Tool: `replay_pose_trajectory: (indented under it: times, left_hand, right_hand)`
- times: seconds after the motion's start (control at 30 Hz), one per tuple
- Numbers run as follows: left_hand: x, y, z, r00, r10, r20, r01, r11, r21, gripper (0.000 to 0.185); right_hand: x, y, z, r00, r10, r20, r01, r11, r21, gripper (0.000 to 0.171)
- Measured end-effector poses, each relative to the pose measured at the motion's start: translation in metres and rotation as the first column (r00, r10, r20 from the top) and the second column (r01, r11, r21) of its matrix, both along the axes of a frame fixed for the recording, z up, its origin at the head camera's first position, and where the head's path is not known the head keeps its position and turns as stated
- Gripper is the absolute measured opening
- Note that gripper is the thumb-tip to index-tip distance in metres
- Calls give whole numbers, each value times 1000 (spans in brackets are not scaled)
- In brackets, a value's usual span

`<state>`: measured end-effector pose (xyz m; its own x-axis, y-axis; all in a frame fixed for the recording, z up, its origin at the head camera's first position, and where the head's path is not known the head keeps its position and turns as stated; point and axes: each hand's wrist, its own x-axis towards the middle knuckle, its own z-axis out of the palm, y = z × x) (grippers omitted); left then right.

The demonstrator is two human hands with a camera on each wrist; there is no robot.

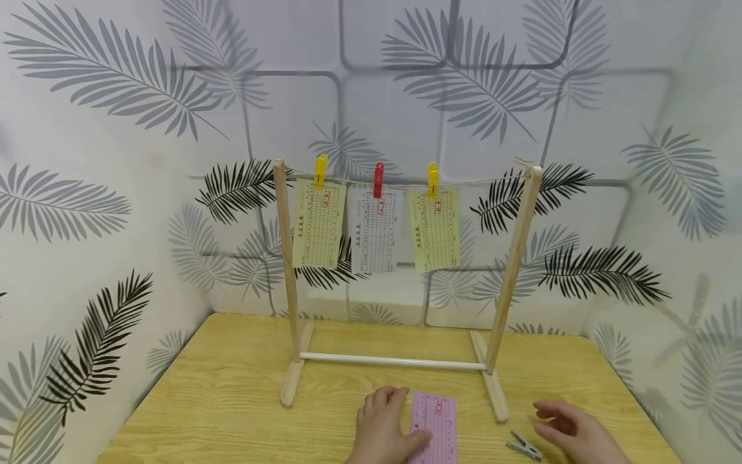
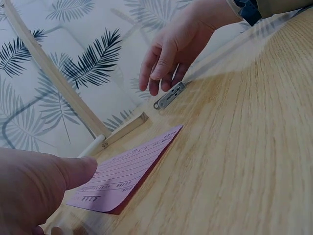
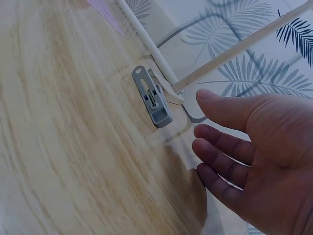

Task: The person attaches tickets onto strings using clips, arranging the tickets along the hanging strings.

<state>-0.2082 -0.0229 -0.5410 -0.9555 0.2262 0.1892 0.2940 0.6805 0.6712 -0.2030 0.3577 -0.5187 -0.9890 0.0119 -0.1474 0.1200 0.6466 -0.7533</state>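
A pink printed slip (image 1: 436, 425) lies on the table in front of the rack. My left hand (image 1: 384, 428) is at its left side, thumb over the paper and the other fingers beside the edge. In the left wrist view, the thumb (image 2: 79, 171) overlaps the slip (image 2: 132, 164); most of the left fingers are hidden there. To the right, a grey clothespin (image 1: 524, 445) rests on the wood, seen large in the right wrist view as well. My right hand (image 3: 259, 152) is just beside this clothespin (image 3: 152, 98), fingers loosely bent and nothing between them.
A wooden rack (image 1: 513, 270) stands behind the hands, a string (image 1: 481, 181) tied between its posts. Yellow and red clothespins hold a yellow slip (image 1: 317, 232), a white slip (image 1: 373, 238) and another yellow slip (image 1: 435, 235). A white rod (image 1: 394, 361) joins the rack's feet.
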Motion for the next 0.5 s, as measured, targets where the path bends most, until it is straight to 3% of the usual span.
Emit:
replay_pose_trajectory:
  times: [0.5]
  left_hand:
    - [-3,0,-4,999,1,-43,-4,998,-68,91]
  right_hand:
    - [2,1,-8,998,-27,51,32,996,-88,60]
